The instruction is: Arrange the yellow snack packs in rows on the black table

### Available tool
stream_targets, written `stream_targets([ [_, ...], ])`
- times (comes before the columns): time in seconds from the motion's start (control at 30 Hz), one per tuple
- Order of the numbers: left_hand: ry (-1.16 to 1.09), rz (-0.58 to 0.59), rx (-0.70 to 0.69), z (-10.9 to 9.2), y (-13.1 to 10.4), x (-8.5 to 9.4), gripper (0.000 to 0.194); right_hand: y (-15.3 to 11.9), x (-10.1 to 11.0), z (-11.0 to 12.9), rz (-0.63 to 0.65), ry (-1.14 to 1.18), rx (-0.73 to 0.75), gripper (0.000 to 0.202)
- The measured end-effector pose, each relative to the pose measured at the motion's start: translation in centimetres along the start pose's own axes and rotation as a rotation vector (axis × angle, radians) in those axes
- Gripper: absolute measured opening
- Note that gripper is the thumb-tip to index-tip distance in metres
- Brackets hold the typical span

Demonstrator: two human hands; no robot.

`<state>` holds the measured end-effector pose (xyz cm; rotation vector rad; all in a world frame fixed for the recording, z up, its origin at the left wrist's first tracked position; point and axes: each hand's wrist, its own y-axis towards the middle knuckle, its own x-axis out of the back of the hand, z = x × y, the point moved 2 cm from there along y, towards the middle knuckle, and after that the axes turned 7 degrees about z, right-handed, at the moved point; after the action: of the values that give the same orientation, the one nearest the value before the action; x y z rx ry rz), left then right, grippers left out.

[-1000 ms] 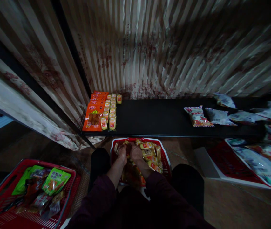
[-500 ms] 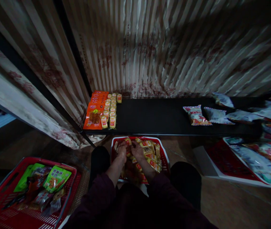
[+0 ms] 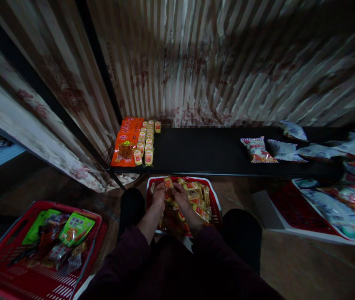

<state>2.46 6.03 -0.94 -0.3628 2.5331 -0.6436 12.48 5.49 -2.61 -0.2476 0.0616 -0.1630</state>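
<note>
Both hands have lifted slightly within the basket since a moment ago, and a small yellow packet now stands up between them. At the near left, a red plastic basket (image 3: 15, 271) with a slotted wall holds glossy green and dark pouches (image 3: 76, 228). On the far left end of the black shelf (image 3: 202, 150), flat orange packs (image 3: 126, 141) lie overlapped in a row, with two lines of small yellow snack packets (image 3: 146, 143) just beside them. Between the person's knees sits a second red basket (image 3: 217, 208), white-rimmed and heaped with shiny yellow wrapped snacks (image 3: 197, 200). The left hand (image 3: 158, 196) curls half closed over the pile, fingers touching the raised yellow packet (image 3: 168, 182); the right hand (image 3: 180, 196) is bent likewise on the same packet's other side, though which hand truly grips it cannot be told. Farther right on the shelf lie crinkled pillow-shaped bags (image 3: 258, 150), red-striped and pale. Striped, wrinkled curtain fabric (image 3: 227, 62) hangs behind.
</note>
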Motion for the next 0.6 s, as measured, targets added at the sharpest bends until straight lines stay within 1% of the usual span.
stream_targets([
  [0.13,0.039,0.021,-0.006,-0.4,-0.7,0.1,0.022,-0.5,0.0,0.2,-0.025,0.144,-0.050,0.044],
  [0.23,0.059,0.037,-0.028,-0.4,-0.7,0.2,0.018,-0.5,0.1,0.4,-0.019,0.184,-0.047,0.042],
  [0.3,0.062,0.022,-0.028,-0.4,-0.5,0.3,0.020,-0.5,0.2,0.3,-0.010,0.194,-0.045,0.040],
  [0.43,0.110,0.001,0.007,-0.4,-0.1,0.4,0.038,-0.2,0.5,0.0,0.020,0.134,-0.063,0.040],
  [0.53,0.147,0.048,0.011,-0.4,0.0,0.4,0.051,0.0,1.0,0.3,0.067,0.020,-0.067,0.039],
  [0.6,0.156,0.072,0.011,-0.3,0.0,0.5,0.059,0.0,1.4,0.9,0.119,-0.066,-0.051,0.036],
])
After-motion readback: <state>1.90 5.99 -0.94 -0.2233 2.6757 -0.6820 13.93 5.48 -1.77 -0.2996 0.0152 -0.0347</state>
